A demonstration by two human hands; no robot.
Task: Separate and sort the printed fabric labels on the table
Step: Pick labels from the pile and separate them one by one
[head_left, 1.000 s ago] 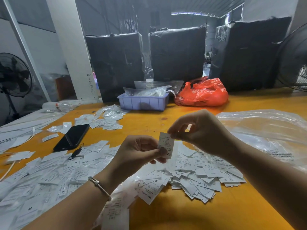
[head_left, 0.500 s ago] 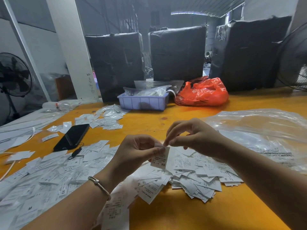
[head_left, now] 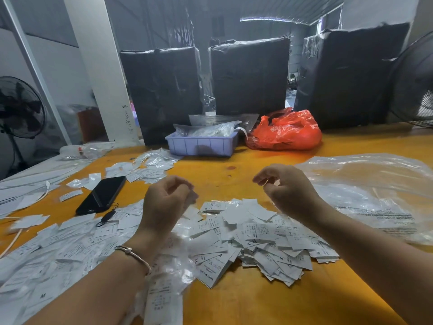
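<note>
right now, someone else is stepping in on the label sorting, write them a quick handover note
Left hand: raised over the labels, fingers loosely curled, nothing visibly in it.
Right hand: also raised, fingers curled, no label in it; whether it pinches something tiny cannot be told.
Unsorted pile of labels lies in front on the orange table, with S, M and XL sizes mixed.
A wide spread of labels covers the left side; a smaller batch sits beyond the phone.
Done: some labels separated out to the left.
Left: the centre pile needs sorting.

Phone [head_left: 101, 195] lies left of label pile [head_left: 257, 240]; tray [head_left: 201, 144] behind.
</note>
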